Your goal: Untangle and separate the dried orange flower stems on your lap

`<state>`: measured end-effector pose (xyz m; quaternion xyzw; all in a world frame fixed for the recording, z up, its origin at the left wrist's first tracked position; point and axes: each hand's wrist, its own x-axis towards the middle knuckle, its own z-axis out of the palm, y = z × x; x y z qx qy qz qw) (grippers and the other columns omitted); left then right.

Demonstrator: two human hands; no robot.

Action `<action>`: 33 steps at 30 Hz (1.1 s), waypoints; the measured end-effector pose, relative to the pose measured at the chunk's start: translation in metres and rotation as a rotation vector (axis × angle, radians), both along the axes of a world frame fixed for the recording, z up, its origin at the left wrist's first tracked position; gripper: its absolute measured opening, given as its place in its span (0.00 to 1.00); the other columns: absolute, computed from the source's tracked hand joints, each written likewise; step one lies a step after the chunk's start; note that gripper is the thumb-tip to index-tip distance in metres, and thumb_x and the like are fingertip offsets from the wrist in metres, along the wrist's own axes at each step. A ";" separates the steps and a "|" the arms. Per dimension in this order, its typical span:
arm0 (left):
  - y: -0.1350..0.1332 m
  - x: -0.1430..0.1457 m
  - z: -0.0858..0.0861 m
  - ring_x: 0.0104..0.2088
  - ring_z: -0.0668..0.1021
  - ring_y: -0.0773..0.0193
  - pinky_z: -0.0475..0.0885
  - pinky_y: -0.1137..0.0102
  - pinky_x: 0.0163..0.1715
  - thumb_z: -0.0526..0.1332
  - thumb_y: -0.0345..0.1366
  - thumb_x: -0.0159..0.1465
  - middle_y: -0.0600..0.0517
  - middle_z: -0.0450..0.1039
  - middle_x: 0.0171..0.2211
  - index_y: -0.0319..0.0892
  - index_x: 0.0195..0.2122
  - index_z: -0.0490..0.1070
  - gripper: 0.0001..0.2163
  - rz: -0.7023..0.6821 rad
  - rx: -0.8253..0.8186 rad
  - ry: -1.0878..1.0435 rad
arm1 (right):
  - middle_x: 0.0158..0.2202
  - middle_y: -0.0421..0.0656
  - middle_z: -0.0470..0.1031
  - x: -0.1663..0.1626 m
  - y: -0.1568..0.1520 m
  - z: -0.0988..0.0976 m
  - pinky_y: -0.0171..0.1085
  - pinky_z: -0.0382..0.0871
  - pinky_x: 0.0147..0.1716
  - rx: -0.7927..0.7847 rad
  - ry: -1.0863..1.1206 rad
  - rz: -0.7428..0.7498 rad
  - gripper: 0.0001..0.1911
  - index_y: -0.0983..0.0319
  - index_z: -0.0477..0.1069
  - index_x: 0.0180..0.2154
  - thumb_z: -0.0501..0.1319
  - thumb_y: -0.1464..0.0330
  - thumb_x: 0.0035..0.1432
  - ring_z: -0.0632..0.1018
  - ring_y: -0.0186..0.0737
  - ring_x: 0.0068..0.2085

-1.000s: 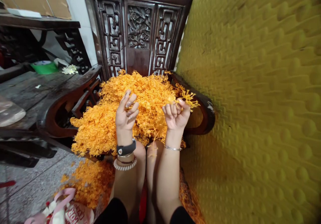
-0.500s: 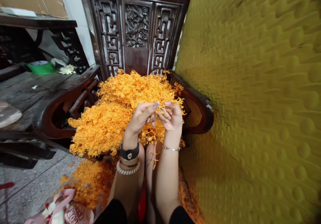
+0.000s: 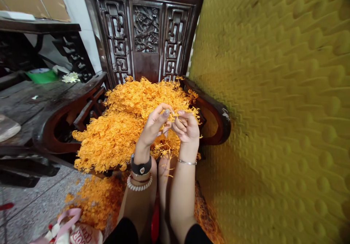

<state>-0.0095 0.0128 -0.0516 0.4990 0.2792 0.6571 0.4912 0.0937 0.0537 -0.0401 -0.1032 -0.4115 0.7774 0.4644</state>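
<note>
In front of my chest, my right hand [image 3: 186, 127] pinches an orange branching sprig [image 3: 172, 117], which looks like plastic. My left hand [image 3: 155, 125] meets it from the other side, its fingers curled around the sprig, thumb slightly off the index fingertip. Thin orange branches [image 3: 169, 154] dangle below the hands, over my knees. Just behind the hands, a big heap of similar orange sprigs [image 3: 115, 134] covers the seat of a dark carved wooden chair [image 3: 147, 63]. Where the fingers overlap, part of the held sprig is hidden.
Loose orange pieces [image 3: 95, 200] lie on the floor by a printed bag [image 3: 84, 235] with a pink handle. At left, a dark wooden seat [image 3: 19, 101] carries a green tape roll [image 3: 42, 75] and a pale flower [image 3: 71, 77]. A yellow embossed panel [image 3: 268, 109] stands close on my right.
My left thumb has shifted back from the sprig, and the left index finger has risen a little. The dangling branches hang slightly higher. The view has shifted slightly.
</note>
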 end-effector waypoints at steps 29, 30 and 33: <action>0.007 0.009 -0.003 0.09 0.54 0.80 0.50 0.79 0.08 0.64 0.42 0.53 0.62 0.50 0.09 0.39 0.15 0.57 0.19 0.044 0.075 -0.427 | 0.07 0.29 0.37 -0.038 -0.012 -0.006 0.25 0.43 0.07 0.077 0.645 -0.156 0.25 0.61 0.39 0.12 0.52 0.67 0.52 0.43 0.23 0.08; 0.007 0.010 -0.002 0.09 0.54 0.80 0.49 0.79 0.08 0.65 0.41 0.53 0.62 0.50 0.09 0.39 0.15 0.57 0.19 0.050 0.069 -0.453 | 0.07 0.29 0.37 -0.038 -0.012 -0.006 0.25 0.44 0.07 0.079 0.635 -0.170 0.26 0.61 0.38 0.12 0.52 0.67 0.52 0.43 0.23 0.08; 0.008 0.013 0.000 0.08 0.54 0.80 0.49 0.80 0.07 0.66 0.39 0.51 0.63 0.49 0.09 0.40 0.17 0.58 0.16 0.046 0.017 -0.563 | 0.06 0.29 0.38 -0.038 -0.013 -0.004 0.26 0.45 0.08 0.093 0.593 -0.210 0.27 0.61 0.36 0.12 0.52 0.66 0.54 0.44 0.23 0.08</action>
